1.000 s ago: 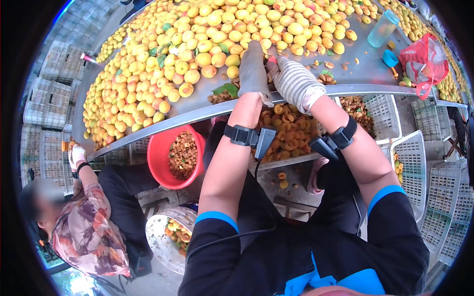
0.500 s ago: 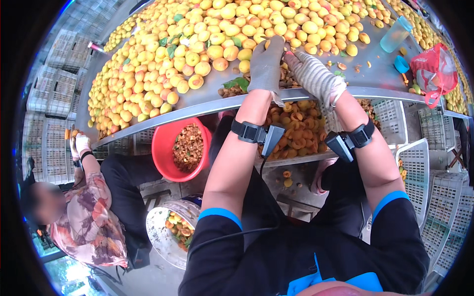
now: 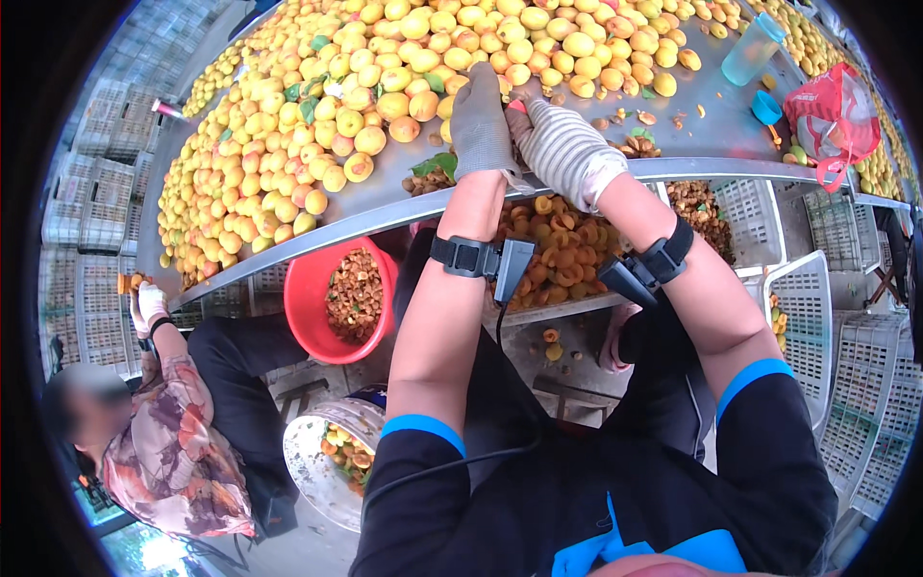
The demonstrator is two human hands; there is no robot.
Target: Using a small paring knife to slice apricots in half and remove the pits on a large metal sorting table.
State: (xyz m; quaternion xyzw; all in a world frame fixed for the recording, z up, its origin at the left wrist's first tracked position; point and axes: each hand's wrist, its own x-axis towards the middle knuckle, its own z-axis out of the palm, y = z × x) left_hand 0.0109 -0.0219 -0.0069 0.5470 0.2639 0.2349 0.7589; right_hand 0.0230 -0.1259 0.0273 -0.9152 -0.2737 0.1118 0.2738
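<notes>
At the near edge of the metal table [image 3: 687, 125], my left hand [image 3: 481, 127], in a grey knitted glove, is closed with its back toward me. Close beside it, my right hand [image 3: 562, 146], in a grey-and-white striped glove, has its fingers bent inward toward the left one. Whatever lies between the fingers is hidden. Yellow-orange apricots [image 3: 404, 82] are heaped just beyond both hands. Brown apricot pits [image 3: 428, 181] with a green leaf lie left of my left hand. More pits and scraps [image 3: 639, 146] lie right of my right hand.
Below the table edge stands a crate of halved apricots [image 3: 562, 260], with a red basin [image 3: 298, 298] of pits to its left. A white bucket [image 3: 306, 457] holds fruit pieces. A co-worker [image 3: 178, 433] sits at left. A bottle [image 3: 753, 48] and red bag [image 3: 841, 111] lie at right.
The view has shifted, so most of the scene sits a little farther left. My right hand has also edged left, closer in against my left hand.
</notes>
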